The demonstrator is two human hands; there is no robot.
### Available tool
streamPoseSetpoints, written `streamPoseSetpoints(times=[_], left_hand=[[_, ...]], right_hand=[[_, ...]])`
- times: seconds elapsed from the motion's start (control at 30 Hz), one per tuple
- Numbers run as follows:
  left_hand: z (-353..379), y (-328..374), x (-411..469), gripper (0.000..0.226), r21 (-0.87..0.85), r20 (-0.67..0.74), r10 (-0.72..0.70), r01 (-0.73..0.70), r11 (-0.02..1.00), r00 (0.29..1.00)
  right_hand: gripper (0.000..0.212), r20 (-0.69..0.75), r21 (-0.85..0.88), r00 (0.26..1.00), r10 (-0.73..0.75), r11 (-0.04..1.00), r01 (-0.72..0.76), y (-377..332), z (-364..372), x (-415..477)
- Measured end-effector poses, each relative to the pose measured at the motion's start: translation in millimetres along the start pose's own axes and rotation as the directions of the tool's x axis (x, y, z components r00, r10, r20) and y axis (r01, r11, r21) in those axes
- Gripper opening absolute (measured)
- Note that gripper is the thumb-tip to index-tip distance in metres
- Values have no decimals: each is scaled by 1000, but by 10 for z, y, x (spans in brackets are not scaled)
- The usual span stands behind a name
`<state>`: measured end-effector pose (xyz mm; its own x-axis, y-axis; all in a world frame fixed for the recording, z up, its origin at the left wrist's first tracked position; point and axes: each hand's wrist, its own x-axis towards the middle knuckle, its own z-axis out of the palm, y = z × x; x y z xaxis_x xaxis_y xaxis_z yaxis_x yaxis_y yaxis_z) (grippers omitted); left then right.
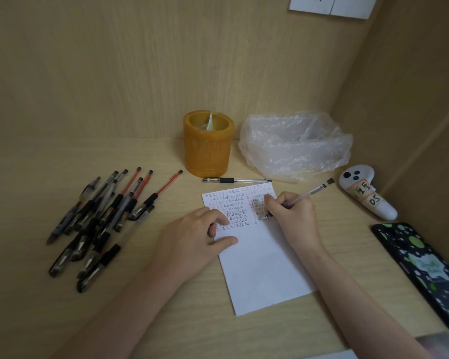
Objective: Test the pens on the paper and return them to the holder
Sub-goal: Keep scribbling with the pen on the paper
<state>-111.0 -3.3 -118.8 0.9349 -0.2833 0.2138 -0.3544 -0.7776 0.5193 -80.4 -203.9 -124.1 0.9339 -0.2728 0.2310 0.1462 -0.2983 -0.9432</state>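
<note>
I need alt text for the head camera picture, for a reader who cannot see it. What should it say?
A person's right hand holds a pen to a sheet of paper on which the left hand rests; a pile of pens lies to the left, and an orange holder stands behind.

Matt pale wood-grain desk [62, 156], smooth white paper [265, 268], crinkly glossy clear plastic bag [296, 149], clear plastic pens [106, 211], and a dull amber holder [208, 154], maybe resin.

1 loose pen [236, 180] and a plastic bag [296, 147] are hemming the holder [208, 154], with bare desk [140, 155] lying to its left.
</note>
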Motion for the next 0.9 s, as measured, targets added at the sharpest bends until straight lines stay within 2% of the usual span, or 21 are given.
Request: streamPoseSetpoints(times=[0.4,0.9], left_hand=[[-3,5,-8,27,2,-10,1,-1,1000,1000],[-16,21,-5,28,10,-2,-7,7,1000,1000]], right_hand=[[30,1,-59,1000,-10,998,10,-13,5,-9],[36,14,-12,1000,1,1000,-1,13,1,5]])
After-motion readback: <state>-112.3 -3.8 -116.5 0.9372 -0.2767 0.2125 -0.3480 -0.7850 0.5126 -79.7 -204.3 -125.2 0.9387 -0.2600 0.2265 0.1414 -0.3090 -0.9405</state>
